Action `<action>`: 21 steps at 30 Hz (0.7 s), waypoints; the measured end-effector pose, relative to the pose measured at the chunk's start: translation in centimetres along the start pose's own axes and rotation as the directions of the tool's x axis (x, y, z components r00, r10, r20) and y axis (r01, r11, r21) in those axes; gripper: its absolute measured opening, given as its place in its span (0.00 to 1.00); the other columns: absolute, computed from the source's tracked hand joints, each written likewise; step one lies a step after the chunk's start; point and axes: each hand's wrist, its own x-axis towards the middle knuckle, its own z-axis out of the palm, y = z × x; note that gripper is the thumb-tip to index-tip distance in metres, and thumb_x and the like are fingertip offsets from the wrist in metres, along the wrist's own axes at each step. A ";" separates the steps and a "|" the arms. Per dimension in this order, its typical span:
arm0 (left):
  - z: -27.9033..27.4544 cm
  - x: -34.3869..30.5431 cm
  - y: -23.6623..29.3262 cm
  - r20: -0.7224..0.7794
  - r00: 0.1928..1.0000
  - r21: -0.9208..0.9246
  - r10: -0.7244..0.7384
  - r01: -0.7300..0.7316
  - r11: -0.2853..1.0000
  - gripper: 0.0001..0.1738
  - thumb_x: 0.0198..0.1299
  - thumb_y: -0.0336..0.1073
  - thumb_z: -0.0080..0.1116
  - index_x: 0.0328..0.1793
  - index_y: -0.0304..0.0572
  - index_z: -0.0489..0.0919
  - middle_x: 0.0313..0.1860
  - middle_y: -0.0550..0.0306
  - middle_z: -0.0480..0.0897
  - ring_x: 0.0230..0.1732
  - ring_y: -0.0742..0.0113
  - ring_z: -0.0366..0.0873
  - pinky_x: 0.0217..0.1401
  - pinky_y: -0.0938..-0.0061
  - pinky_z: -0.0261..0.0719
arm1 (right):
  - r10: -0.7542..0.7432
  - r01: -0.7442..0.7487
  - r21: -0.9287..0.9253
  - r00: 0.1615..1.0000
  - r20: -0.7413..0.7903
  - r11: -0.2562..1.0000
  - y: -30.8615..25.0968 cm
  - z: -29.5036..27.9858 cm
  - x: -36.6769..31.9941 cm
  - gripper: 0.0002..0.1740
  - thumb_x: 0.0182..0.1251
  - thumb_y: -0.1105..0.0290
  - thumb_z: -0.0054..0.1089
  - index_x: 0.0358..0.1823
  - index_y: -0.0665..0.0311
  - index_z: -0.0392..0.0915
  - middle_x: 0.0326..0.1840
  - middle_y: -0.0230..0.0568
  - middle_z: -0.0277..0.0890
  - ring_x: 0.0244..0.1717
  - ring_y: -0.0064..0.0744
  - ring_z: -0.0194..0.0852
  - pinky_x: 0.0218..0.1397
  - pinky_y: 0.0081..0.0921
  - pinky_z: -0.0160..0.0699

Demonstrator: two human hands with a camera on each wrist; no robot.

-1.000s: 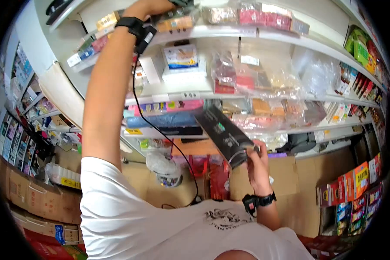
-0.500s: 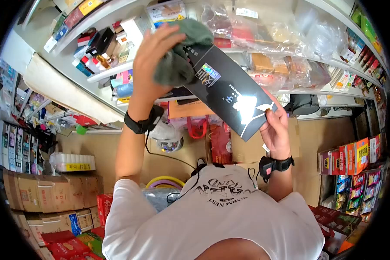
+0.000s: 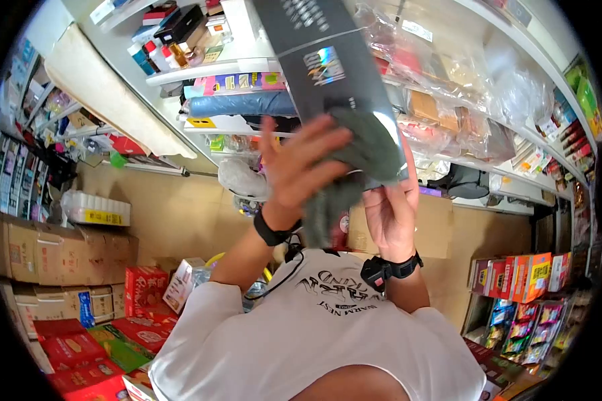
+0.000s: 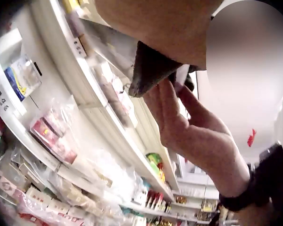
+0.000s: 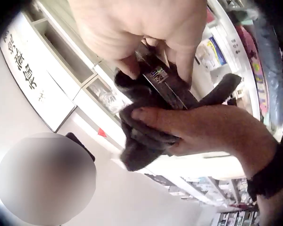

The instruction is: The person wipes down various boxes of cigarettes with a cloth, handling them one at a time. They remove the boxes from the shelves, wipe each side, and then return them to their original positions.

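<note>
A flat black box (image 3: pixel 314 63) with silver lettering is tilted up in front of the shelves. My right hand (image 3: pixel 392 217) holds it by its near end, thumb and fingers on either side in the right wrist view. With my left hand (image 3: pixel 304 164), blurred in the head view, I hold a dark green cloth (image 3: pixel 371 144) against the near part of the box. In the right wrist view the left thumb lies over the bunched cloth (image 5: pixel 141 125), and part of the cloth hangs loose. The left wrist view shows only a dark corner of the cloth (image 4: pixel 151 70).
Shelves with plastic-wrapped packages (image 3: pixel 448 80), small bottles (image 3: pixel 160 57) and a blue roll (image 3: pixel 244 105) stand ahead. Cardboard cartons (image 3: pixel 67 257) are stacked at left, with red boxes (image 3: pixel 144 294) nearby. A snack rack (image 3: pixel 525 327) is at right.
My left hand came down from the upper shelf with the cloth, met the far end of the box, then moved to its near end. The box has risen and tilted more upright.
</note>
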 end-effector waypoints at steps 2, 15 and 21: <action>0.1 1.4 -0.4 -0.341 0.905 -0.296 -0.255 0.154 0.943 0.13 0.56 0.39 0.66 0.45 0.46 0.79 0.66 0.45 0.75 0.72 0.43 0.69 0.78 0.52 0.54 | 0.026 -0.027 0.059 1.000 0.013 0.998 -0.1 0.6 -0.1 0.39 0.67 0.82 0.52 0.78 0.66 0.50 0.76 0.48 0.58 0.71 0.36 0.64 0.70 0.31 0.67; -0.4 -3.1 0.5 0.078 0.993 -0.383 -0.084 0.107 0.917 0.16 0.63 0.35 0.54 0.57 0.57 0.72 0.75 0.39 0.63 0.78 0.36 0.55 0.79 0.41 0.48 | 0.427 -0.279 -0.470 0.871 0.244 0.837 -1.0 0.9 -0.9 0.57 0.64 0.24 0.41 0.77 0.66 0.52 0.73 0.40 0.63 0.71 0.33 0.63 0.73 0.33 0.61; -4.6 4.0 -1.9 0.150 0.988 -0.383 -0.042 0.098 0.919 0.38 0.55 0.51 0.64 0.73 0.56 0.68 0.77 0.44 0.62 0.80 0.40 0.51 0.80 0.40 0.35 | 0.636 -0.609 -0.184 0.742 0.213 0.772 -1.6 -4.2 0.5 0.42 0.58 0.37 0.62 0.59 0.68 0.72 0.50 0.44 0.79 0.44 0.35 0.81 0.47 0.31 0.84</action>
